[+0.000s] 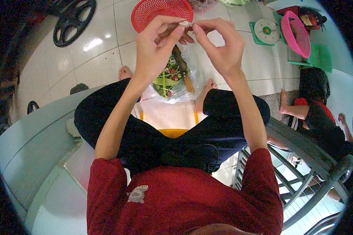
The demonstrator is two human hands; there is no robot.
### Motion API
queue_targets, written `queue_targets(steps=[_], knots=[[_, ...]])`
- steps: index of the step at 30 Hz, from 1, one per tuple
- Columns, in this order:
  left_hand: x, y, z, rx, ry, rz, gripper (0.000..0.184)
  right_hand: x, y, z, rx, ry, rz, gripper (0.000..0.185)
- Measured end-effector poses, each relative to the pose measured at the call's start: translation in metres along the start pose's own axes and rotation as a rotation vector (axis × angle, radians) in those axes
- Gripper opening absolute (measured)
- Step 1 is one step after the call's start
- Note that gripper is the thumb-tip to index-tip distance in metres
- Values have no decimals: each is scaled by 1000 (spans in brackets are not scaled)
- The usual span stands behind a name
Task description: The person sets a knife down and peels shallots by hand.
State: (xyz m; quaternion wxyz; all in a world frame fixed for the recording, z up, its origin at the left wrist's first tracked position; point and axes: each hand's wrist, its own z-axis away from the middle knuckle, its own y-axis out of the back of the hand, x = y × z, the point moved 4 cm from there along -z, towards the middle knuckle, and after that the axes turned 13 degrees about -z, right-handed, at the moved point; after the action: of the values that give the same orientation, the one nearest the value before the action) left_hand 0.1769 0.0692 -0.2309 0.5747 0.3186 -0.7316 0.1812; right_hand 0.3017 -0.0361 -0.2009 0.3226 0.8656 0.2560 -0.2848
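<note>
Two bare arms reach forward from dark red sleeves, elbows out and forearms slanting inward, so that the hands come together high in the view, above the tiled floor (pixel 106 58). The left hand (pixel 155 45) is raised with its thumb angled inward; the right hand (pixel 223 45) mirrors it, its thumb and index finger curved into an open ring shape. On both hands the fingers are closed at their tips on a small whitish piece (pixel 185 24), which sits in the narrow space between the two thumbs. Some of the other fingers lie in shadow behind it, and their exact curl is hard to tell.

Just beyond the hands stands a red perforated basket (pixel 155 11); the hands and wrists cover its near rim in part. Below them, between the bare feet, a clear plastic bag (pixel 174 96) lies spread on the floor, bearing green stems and leaves (pixel 162 83) mixed with small reddish bits. A long dark tool (pixel 179 60) with a pale wooden handle (pixel 188 83) lies across the greens, its far end close under the hands. The dark-clad knees flank the bag, and a yellow seat edge (pixel 172 133) shows between the thighs.

To the right are a green scale with a round white dial (pixel 266 31) and a tilted pink basket (pixel 290 35). Another person (pixel 321 125) in dark clothing sits further right, beside grey metal bars (pixel 290 137). At upper left lies a black spoked wheel shape (pixel 74 22).
</note>
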Motion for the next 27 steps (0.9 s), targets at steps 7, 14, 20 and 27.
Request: queue_targets(steps=[7, 14, 20, 27], knots=[[-3, 4, 0, 20, -19, -42, 21, 18, -4, 8, 42, -305, -296, 14], [2, 5, -2, 40, 35, -30, 22, 15, -1, 4, 83, -360, -446, 14], [6, 8, -2, 55, 59, 26, 26, 10, -16, 8, -242, -326, -245, 16], [0, 4, 1, 148, 79, 95, 19, 6, -12, 2, -96, -242, -243, 20]])
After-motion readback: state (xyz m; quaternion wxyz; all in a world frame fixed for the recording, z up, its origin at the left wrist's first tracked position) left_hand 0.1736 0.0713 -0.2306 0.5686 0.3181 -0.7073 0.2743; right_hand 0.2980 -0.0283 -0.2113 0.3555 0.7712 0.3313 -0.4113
